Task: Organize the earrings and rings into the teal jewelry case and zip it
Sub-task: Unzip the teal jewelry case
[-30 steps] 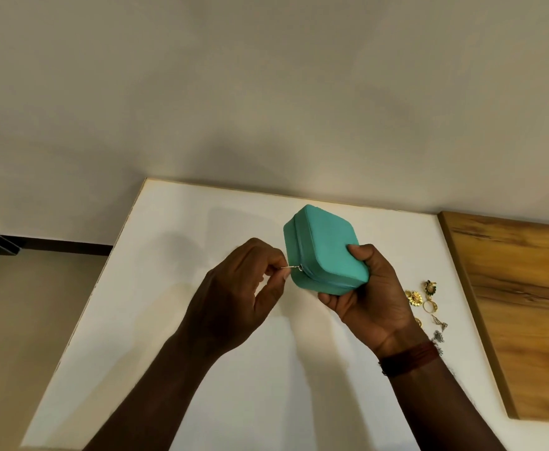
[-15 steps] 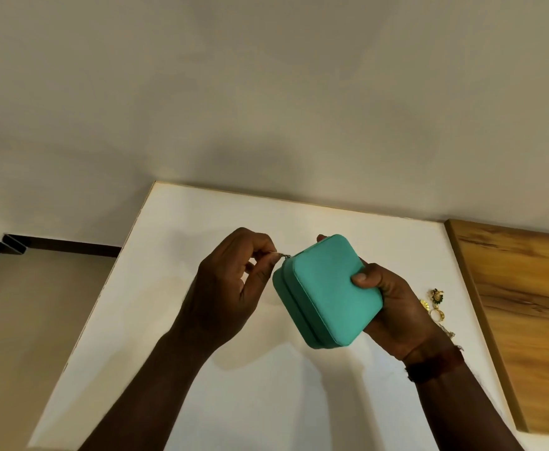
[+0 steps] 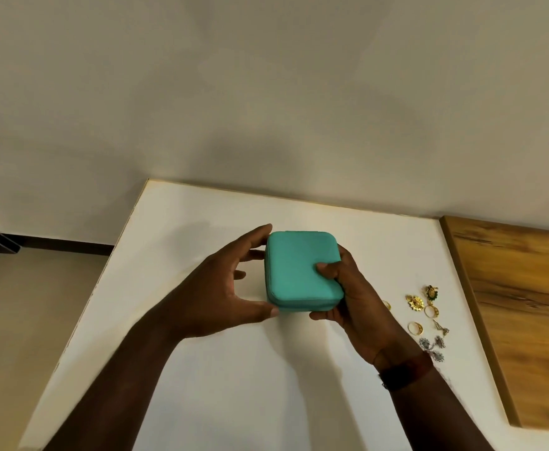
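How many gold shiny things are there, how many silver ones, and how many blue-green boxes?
Gold pieces: 5, one half hidden behind the right hand
Silver pieces: about 4, blurred
Teal case: 1
Total: about 10

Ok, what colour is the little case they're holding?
Plain teal, no pattern; the case shows clearly in the head view.
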